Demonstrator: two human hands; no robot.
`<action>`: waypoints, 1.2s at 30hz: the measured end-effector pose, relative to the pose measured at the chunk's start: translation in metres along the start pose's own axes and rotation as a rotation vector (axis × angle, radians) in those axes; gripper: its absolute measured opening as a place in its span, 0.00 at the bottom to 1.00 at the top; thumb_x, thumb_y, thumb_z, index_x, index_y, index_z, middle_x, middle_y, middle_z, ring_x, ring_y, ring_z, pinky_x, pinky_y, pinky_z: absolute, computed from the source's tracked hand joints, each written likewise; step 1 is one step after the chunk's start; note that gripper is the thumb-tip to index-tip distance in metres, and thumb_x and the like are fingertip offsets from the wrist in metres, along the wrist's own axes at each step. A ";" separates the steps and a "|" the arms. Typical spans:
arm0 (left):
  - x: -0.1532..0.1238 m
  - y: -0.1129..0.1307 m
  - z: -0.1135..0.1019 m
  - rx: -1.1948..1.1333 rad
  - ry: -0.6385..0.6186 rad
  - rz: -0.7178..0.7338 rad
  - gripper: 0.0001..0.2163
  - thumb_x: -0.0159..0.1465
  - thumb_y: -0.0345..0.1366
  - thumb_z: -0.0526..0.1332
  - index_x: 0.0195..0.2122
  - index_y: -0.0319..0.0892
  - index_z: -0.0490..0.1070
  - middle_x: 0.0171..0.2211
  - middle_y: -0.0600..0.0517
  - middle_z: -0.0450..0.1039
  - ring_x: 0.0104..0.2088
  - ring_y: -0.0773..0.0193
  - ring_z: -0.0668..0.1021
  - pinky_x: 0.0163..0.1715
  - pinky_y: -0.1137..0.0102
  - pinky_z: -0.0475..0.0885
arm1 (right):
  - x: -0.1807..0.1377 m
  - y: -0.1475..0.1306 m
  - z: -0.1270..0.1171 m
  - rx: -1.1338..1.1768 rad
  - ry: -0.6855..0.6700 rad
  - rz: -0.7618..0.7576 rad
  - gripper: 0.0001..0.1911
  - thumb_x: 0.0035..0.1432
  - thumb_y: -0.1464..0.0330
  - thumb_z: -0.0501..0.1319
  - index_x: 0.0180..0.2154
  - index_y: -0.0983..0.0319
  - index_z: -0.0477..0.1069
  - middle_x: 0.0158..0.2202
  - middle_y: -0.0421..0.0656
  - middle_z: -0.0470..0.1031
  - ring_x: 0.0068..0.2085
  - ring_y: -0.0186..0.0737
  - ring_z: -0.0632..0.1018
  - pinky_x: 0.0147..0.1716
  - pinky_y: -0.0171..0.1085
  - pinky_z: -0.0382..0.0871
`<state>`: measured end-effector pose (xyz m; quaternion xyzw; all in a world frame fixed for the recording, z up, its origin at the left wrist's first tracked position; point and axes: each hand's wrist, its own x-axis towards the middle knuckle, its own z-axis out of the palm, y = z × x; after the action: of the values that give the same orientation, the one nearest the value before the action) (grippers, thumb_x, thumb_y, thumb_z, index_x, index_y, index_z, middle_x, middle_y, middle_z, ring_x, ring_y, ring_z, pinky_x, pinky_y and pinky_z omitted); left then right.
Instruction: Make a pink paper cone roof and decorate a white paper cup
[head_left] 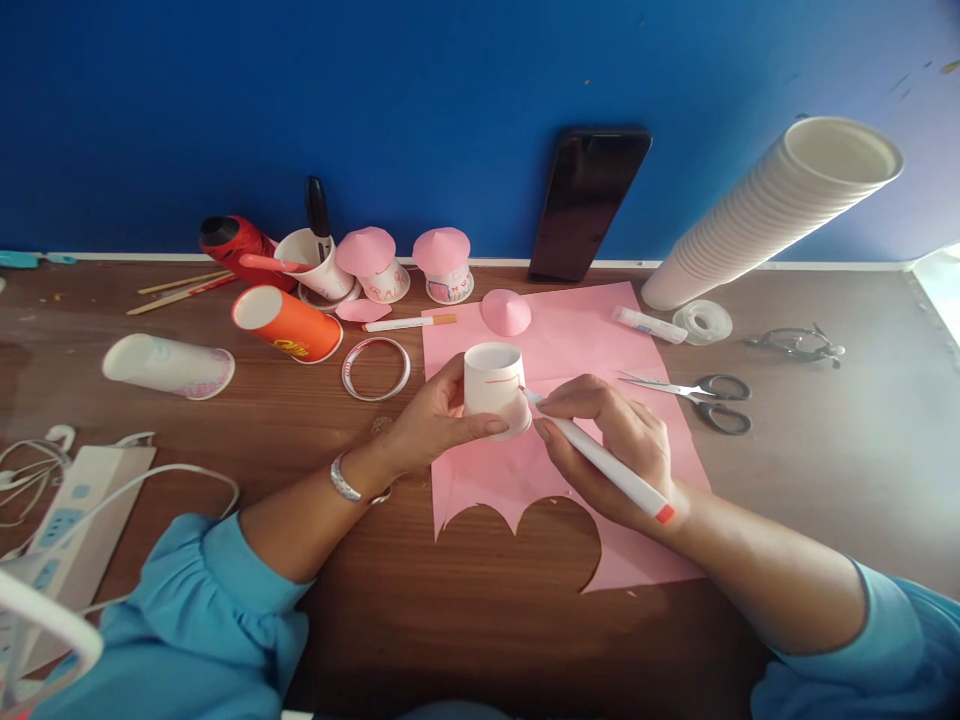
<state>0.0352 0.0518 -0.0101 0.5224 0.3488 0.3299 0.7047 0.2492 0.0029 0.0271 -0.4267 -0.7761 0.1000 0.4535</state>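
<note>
Gripped by the left hand (429, 422), a small white paper cup (491, 385) is being lined in red with a white marker (600, 462) pinched in the right hand (626, 428); slow turning seems needed.

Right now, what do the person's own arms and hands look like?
The left sleeve and right sleeve are light blue, gathered at the cuffs. A silver bracelet circles the left wrist. The left hand and right hand are bare, without gloves.

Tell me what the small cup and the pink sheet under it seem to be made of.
The small cup, held in the left hand, looks like thin white paper, matte; a red pen line sits on it. The pink sheet seems thin craft paper, matte, with curved cut-outs at its near edge.
</note>
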 end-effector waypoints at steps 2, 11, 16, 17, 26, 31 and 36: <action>0.000 0.000 0.000 -0.007 0.001 -0.001 0.28 0.55 0.39 0.76 0.56 0.47 0.70 0.47 0.49 0.75 0.49 0.55 0.77 0.49 0.61 0.73 | 0.000 0.000 0.001 0.004 -0.005 0.003 0.05 0.63 0.75 0.62 0.40 0.59 0.69 0.30 0.40 0.78 0.30 0.36 0.81 0.27 0.34 0.75; 0.000 0.002 0.002 0.008 0.030 -0.011 0.28 0.55 0.39 0.77 0.55 0.45 0.70 0.47 0.48 0.75 0.47 0.56 0.76 0.49 0.61 0.73 | -0.001 -0.005 -0.004 -0.010 0.019 -0.049 0.08 0.62 0.76 0.63 0.41 0.59 0.69 0.31 0.40 0.78 0.30 0.37 0.81 0.27 0.35 0.77; 0.001 -0.002 0.004 0.044 0.064 0.027 0.28 0.53 0.38 0.77 0.52 0.45 0.69 0.47 0.49 0.73 0.48 0.56 0.76 0.48 0.62 0.73 | -0.009 -0.008 0.002 0.004 -0.014 -0.223 0.11 0.63 0.77 0.63 0.46 0.62 0.70 0.32 0.42 0.78 0.30 0.37 0.79 0.28 0.37 0.78; 0.002 -0.003 0.005 0.064 0.066 0.041 0.28 0.52 0.38 0.78 0.51 0.44 0.69 0.47 0.49 0.73 0.48 0.56 0.76 0.48 0.62 0.73 | -0.011 -0.007 0.003 0.002 -0.022 -0.249 0.12 0.63 0.77 0.63 0.48 0.62 0.70 0.33 0.42 0.77 0.30 0.36 0.79 0.27 0.37 0.77; 0.000 -0.002 0.006 0.135 0.056 0.032 0.28 0.53 0.40 0.77 0.52 0.43 0.69 0.47 0.48 0.74 0.48 0.54 0.75 0.47 0.61 0.73 | -0.012 -0.007 0.003 -0.018 -0.088 -0.278 0.16 0.65 0.76 0.63 0.53 0.68 0.69 0.39 0.50 0.80 0.36 0.43 0.82 0.31 0.41 0.81; 0.000 -0.001 0.006 0.152 0.056 0.020 0.29 0.53 0.42 0.77 0.53 0.44 0.70 0.50 0.46 0.74 0.50 0.52 0.75 0.48 0.60 0.73 | -0.010 -0.007 0.002 -0.056 -0.068 -0.275 0.17 0.63 0.79 0.62 0.53 0.68 0.68 0.38 0.50 0.80 0.35 0.43 0.82 0.30 0.41 0.80; 0.000 0.003 0.008 0.166 0.071 0.004 0.29 0.53 0.42 0.78 0.52 0.43 0.70 0.50 0.46 0.74 0.50 0.53 0.75 0.49 0.60 0.73 | -0.011 -0.006 0.002 -0.062 -0.084 -0.251 0.20 0.63 0.79 0.62 0.56 0.67 0.67 0.40 0.50 0.79 0.37 0.42 0.82 0.31 0.41 0.80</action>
<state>0.0420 0.0480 -0.0058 0.5677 0.3984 0.3196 0.6456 0.2466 -0.0086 0.0231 -0.3354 -0.8443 0.0363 0.4163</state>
